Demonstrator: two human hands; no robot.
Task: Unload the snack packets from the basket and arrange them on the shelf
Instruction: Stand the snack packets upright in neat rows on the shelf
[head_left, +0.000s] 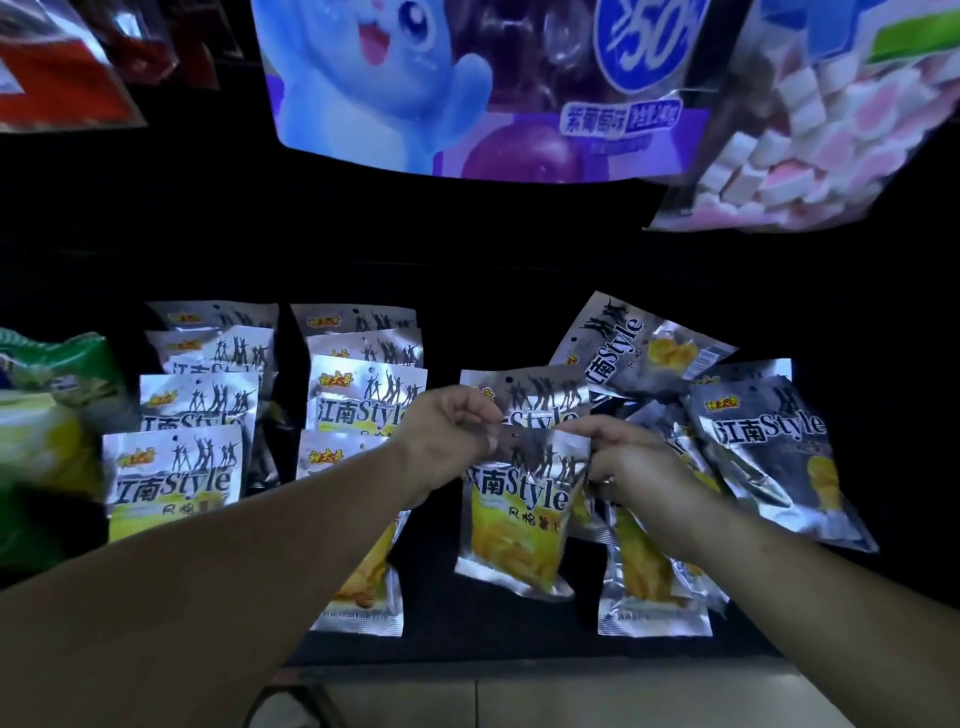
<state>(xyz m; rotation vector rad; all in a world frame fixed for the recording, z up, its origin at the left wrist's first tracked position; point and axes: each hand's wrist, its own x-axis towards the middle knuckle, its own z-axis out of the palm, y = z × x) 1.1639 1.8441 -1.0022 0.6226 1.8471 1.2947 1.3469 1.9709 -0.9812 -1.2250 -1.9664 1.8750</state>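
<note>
Left hand (452, 426) and right hand (618, 457) pinch the snack packet (519, 509) by its top corners above the shelf (467, 623); likely light, crinkly, slippery foil.

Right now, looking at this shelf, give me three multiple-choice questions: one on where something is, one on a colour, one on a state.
1. Where is the marshmallow bag?
A. upper right, above the silver packets
B. lower left
C. on the floor

2. What colour is the bag at the far left of the shelf?
A. green
B. pink
C. black

3. What is the state of the packet between the left hand and right hand?
A. lying flat, untouched
B. held by its top edge in the grip of both hands
C. torn open

Answers: 1 A, it hangs at upper right over the tilted packets. 2 A, green and yellow print shows. 3 B, fingers of both hands pinch its top corners.
</note>
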